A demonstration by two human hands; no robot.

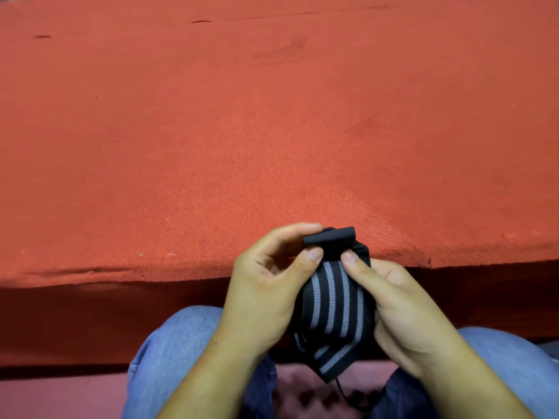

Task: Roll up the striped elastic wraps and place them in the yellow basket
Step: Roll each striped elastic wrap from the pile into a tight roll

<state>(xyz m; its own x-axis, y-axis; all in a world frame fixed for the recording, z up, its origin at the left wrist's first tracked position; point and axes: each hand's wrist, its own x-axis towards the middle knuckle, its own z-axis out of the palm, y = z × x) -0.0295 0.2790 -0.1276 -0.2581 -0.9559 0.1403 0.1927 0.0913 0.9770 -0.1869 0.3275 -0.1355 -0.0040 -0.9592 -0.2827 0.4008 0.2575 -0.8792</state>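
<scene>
The striped elastic wrap (335, 300) is held between both hands, low in the view at about 6 o'clock. The left hand (266, 285) sits at the wrap's 9 o'clock, its thumb and curled forefinger pinching a small black rolled end (329, 235) at the wrap's 12 o'clock. The right hand (402, 303) grips from 3 o'clock, its thumb pressed on the striped face near the top.

The right hand's fingers are hidden behind the wrap. The wrap's lower end twists at 6 o'clock, where a thin dark cord (341, 391) hangs into blur. Both forearms are cut off by the bottom edge.

A red felt surface (272, 131) fills the view from 9 through 12 to 3 o'clock, its near edge just behind the hands. Knees in blue jeans (169, 352) show at 7 and 5 o'clock, with a blurred pinkish floor (60, 397) below.
</scene>
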